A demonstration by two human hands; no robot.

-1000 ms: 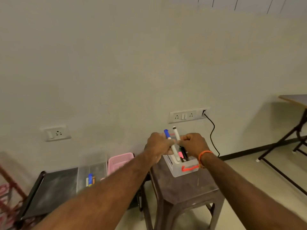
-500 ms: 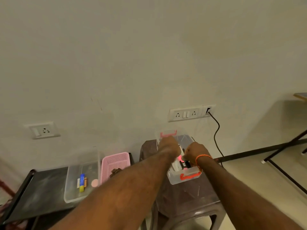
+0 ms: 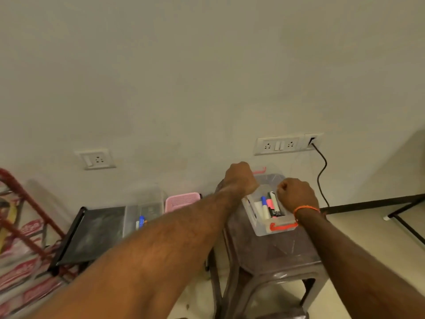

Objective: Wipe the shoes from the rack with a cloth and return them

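Both hands hang over a clear box (image 3: 271,226) of markers (image 3: 270,204) on a brown stool (image 3: 276,252). The left hand (image 3: 240,178) and the right hand (image 3: 296,194) have curled fingers, but I cannot tell if they hold something. No shoes are seen; a red rack (image 3: 25,217) stands at the far left.

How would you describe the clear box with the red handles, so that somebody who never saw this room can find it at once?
Find the double wall socket with the black cable hanging from it. Directly below stands a brown plastic stool, and the clear box sits on its top, between the two hands. Unlike the other clear bin and the pink basket to its left, it has red handles and holds several markers.
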